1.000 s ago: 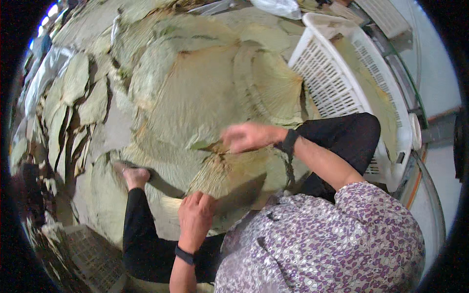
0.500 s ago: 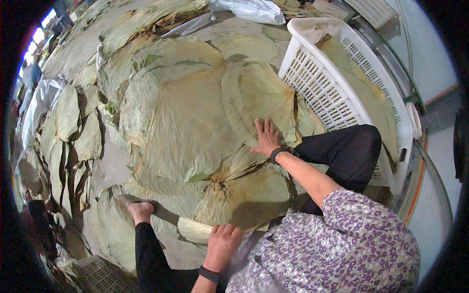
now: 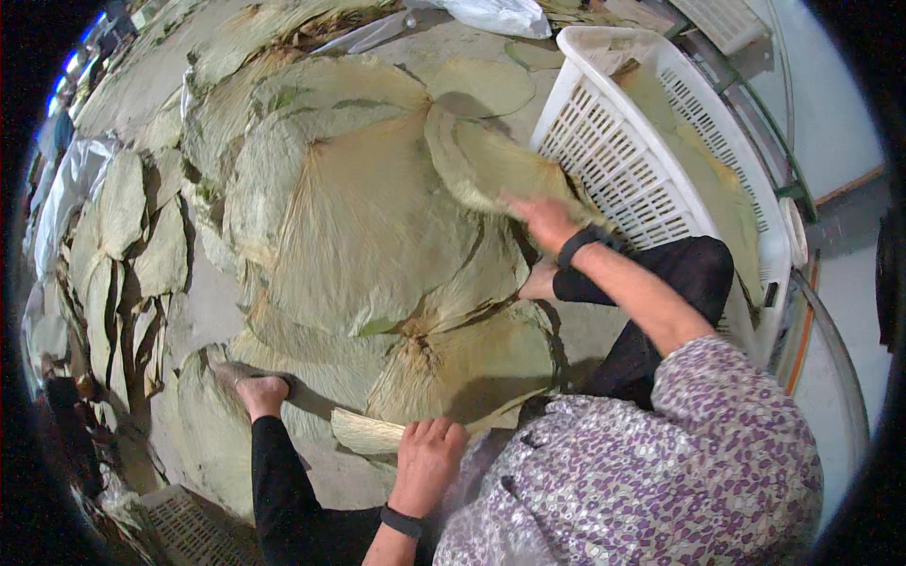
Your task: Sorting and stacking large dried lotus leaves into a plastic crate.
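Dried leaf [image 3: 491, 174], broad and grey-green, lies over the right side of the leaf pile [image 3: 368, 217], near edge bunched and apparently raised. Right hand [image 3: 547, 222] seems to grip that edge; motion blur hides the fingertips. Rim hold probably suits a thin sheet lying on others. Left hand [image 3: 430, 462] low, before the patterned shirt [image 3: 642, 453]; fingers curled, touching a pale folded leaf [image 3: 363, 432]. Underside hidden: cannot tell whether it pinches. Pile spreads between the legs [image 3: 283, 472], likely to keep layers within reach. White slatted crate [image 3: 618, 156] just beside the right knee [image 3: 703, 269], with leaves inside; perhaps set there for a short reach. More leaves at left, on grey floor [image 3: 198, 297].
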`<move>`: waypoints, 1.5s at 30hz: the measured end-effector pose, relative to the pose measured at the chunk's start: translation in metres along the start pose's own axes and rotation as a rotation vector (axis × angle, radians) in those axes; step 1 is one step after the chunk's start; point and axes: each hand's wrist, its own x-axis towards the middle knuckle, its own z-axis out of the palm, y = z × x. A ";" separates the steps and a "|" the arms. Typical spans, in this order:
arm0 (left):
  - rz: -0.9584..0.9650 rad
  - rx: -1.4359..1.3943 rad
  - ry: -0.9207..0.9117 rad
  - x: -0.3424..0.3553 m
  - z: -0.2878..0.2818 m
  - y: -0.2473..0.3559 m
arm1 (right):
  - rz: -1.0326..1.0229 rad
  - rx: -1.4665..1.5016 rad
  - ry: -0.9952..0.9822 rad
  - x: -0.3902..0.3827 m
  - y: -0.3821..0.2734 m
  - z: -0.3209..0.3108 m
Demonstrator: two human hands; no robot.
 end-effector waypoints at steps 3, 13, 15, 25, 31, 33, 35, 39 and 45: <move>-0.007 0.006 -0.021 -0.008 0.003 0.003 | -0.140 -0.162 0.210 -0.004 -0.007 -0.068; -0.016 0.001 -0.101 -0.046 -0.004 0.024 | -0.052 -0.712 -0.337 -0.051 0.056 0.008; -0.059 -0.020 -0.117 -0.059 -0.005 0.023 | -0.090 -0.748 -0.268 -0.058 0.043 0.036; -0.040 -0.046 -0.195 -0.052 0.032 -0.007 | -0.730 0.175 -0.352 -0.073 -0.228 0.113; -0.056 -0.081 -0.197 -0.056 0.038 -0.011 | -0.744 -0.271 -0.139 -0.080 -0.252 0.143; -0.050 -0.085 -0.182 -0.060 0.045 -0.010 | -0.712 -0.218 -0.307 -0.069 -0.252 0.141; -0.048 -0.078 -0.184 -0.062 0.049 -0.010 | -0.793 -0.281 -0.273 -0.063 -0.251 0.137; -0.051 -0.062 -0.200 -0.061 0.044 -0.005 | -0.823 -0.241 -0.372 -0.070 -0.250 0.098; -0.045 -0.035 -0.173 -0.066 0.047 -0.003 | -0.792 -0.059 -0.565 -0.110 -0.238 0.040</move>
